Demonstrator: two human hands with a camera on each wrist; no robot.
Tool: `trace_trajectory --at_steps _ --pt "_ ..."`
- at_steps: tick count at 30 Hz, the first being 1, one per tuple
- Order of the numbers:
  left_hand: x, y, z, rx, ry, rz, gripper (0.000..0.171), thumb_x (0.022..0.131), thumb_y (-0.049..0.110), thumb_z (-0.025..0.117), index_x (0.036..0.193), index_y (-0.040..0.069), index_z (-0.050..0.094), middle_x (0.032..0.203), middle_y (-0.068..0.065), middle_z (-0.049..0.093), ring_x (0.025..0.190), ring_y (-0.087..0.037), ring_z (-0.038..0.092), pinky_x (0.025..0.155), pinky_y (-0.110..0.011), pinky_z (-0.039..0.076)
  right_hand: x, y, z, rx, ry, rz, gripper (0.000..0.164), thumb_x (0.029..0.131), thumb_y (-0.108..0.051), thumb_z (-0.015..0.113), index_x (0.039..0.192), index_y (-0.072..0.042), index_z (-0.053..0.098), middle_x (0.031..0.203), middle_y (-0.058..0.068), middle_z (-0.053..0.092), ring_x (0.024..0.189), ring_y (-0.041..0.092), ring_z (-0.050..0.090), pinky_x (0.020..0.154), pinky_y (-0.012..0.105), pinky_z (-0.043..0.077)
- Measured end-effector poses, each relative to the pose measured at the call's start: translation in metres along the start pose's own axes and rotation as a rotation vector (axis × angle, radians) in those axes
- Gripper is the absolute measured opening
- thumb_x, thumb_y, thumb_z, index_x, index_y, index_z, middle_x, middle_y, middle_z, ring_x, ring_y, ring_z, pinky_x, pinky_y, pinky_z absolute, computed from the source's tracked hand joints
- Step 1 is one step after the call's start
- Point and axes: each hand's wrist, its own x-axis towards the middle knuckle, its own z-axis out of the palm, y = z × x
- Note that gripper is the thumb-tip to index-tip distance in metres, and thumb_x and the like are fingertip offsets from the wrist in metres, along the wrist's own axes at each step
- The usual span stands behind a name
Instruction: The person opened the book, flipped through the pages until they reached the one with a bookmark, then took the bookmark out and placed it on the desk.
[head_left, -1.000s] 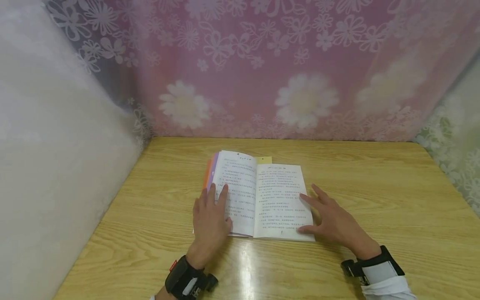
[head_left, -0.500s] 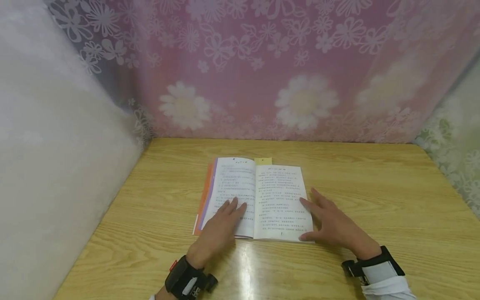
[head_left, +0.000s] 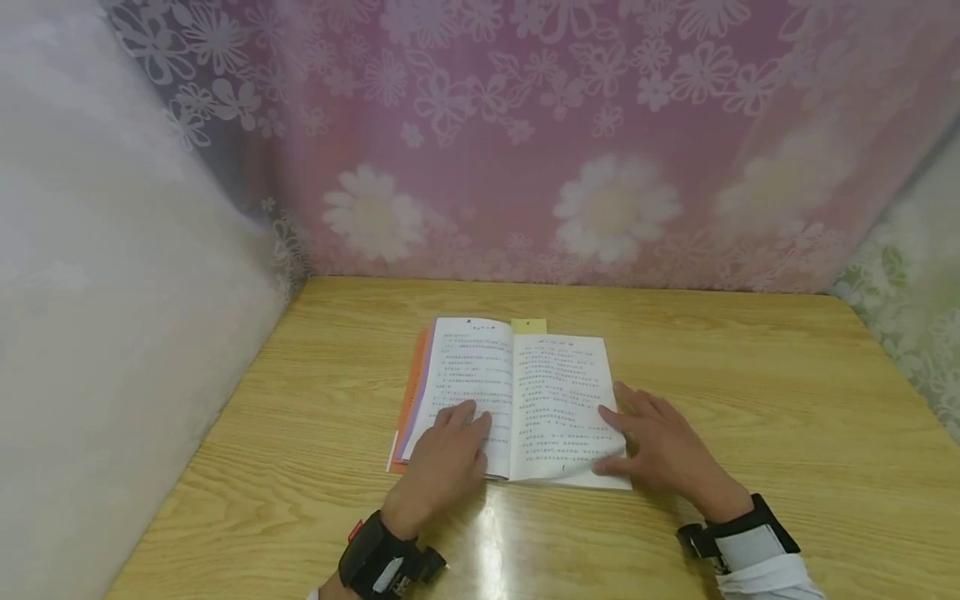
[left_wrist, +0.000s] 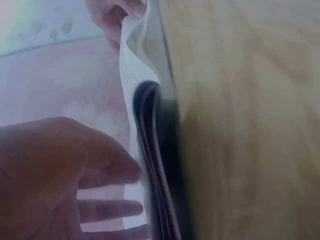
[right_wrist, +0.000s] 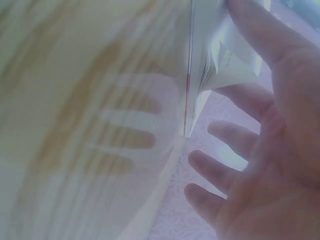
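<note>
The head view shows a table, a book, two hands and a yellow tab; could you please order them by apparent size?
1. Table
2. Book
3. Left hand and right hand, too alike to rank
4. Yellow tab

white pages (head_left: 562, 392) — pink, flowered backdrop (head_left: 480, 183)

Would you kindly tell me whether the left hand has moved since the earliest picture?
Yes: judged against the book, the left hand has moved rightward, closer to the fold, and back toward the book's near edge.
</note>
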Motion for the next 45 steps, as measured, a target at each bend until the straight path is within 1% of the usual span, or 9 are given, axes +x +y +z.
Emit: trace_trajectory --at_steps 2,5,10,15,24,30,37,40,45 --pt "0.003 0.005 0.0 0.004 0.014 -0.004 0.024 0.091 0.027 0.057 0.095 0.004 0.064 0.103 -0.011 0.055 0.1 -0.036 0.053 0.07 -0.041 0.05 0.0 0.0 0.0 -0.037 0.015 0.002 0.083 0.07 -0.061 0.072 0.132 -0.009 0.059 0.148 0.02 0.034 0.128 0.045 0.034 0.103 0.056 0.025" --pt "0.006 0.013 0.0 -0.004 0.007 -0.033 0.045 0.09 0.049 0.057 0.085 0.005 0.06 0.095 -0.009 0.051 0.092 -0.032 0.051 0.062 -0.036 0.048 0.001 0.0 -0.002 -0.064 0.037 0.004 0.079 0.07 -0.06 0.073 0.129 -0.01 0.062 0.146 0.021 0.038 0.126 0.045 0.038 0.102 0.056 0.029" --pt "0.008 0.025 0.001 0.003 0.011 -0.102 0.073 0.073 0.076 0.057 0.089 0.005 0.06 0.089 -0.007 0.048 0.082 -0.026 0.047 0.058 -0.031 0.044 0.004 -0.001 -0.005 -0.01 0.108 0.002 0.07 0.07 -0.053 0.077 0.124 -0.01 0.065 0.141 0.021 0.044 0.121 0.044 0.045 0.097 0.056 0.036" --pt "0.012 0.033 0.005 0.067 -0.009 -0.16 0.091 0.061 0.086 0.056 0.096 0.002 0.06 0.089 -0.01 0.048 0.079 -0.027 0.047 0.052 -0.029 0.041 0.008 -0.006 -0.006 0.032 0.163 -0.008 0.067 0.07 -0.049 0.079 0.122 -0.008 0.066 0.138 0.022 0.047 0.12 0.042 0.048 0.094 0.055 0.04" --pt "0.017 0.043 0.002 0.103 -0.038 -0.222 0.069 0.072 0.065 0.063 0.095 0.0 0.055 0.083 -0.011 0.045 0.073 -0.026 0.049 0.047 -0.033 0.04 0.009 -0.011 -0.006 0.097 0.204 0.008 0.078 0.07 -0.058 0.074 0.128 -0.008 0.061 0.144 0.024 0.038 0.127 0.043 0.039 0.094 0.058 0.038" --pt "0.014 0.034 0.0 -0.066 -0.075 -0.238 0.075 0.076 0.046 0.068 0.132 0.002 0.048 0.104 -0.015 0.056 0.086 -0.03 0.057 0.06 -0.041 0.048 0.006 -0.008 -0.006 0.139 0.217 0.025 0.098 0.069 -0.059 0.075 0.146 -0.01 0.04 0.15 0.024 0.028 0.129 0.046 0.034 0.094 0.061 0.036" --pt "0.009 0.025 0.001 -0.231 0.047 -0.22 0.092 0.074 0.025 0.069 0.148 0.001 0.021 0.112 -0.016 0.056 0.067 -0.019 0.053 0.049 -0.03 0.042 0.003 -0.003 -0.006 0.125 0.187 0.047 0.1 0.068 -0.061 0.075 0.145 -0.006 0.04 0.15 0.025 0.026 0.131 0.047 0.031 0.096 0.063 0.033" --pt "0.008 0.022 0.001 -0.271 0.108 -0.253 0.098 0.072 0.016 0.068 0.151 0.002 0.012 0.108 -0.015 0.055 0.055 -0.015 0.047 0.04 -0.027 0.035 0.001 -0.003 -0.007 0.134 0.158 0.061 0.098 0.068 -0.061 0.075 0.142 -0.006 0.044 0.15 0.025 0.026 0.13 0.049 0.03 0.095 0.065 0.033" --pt "0.007 0.015 -0.002 -0.313 0.13 -0.318 0.105 0.072 0.005 0.065 0.154 0.01 -0.001 0.122 -0.016 0.051 0.046 -0.013 0.039 0.036 -0.027 0.03 0.0 -0.003 -0.008 0.13 0.099 0.072 0.096 0.067 -0.063 0.074 0.141 -0.007 0.046 0.151 0.026 0.022 0.131 0.05 0.026 0.096 0.067 0.03"
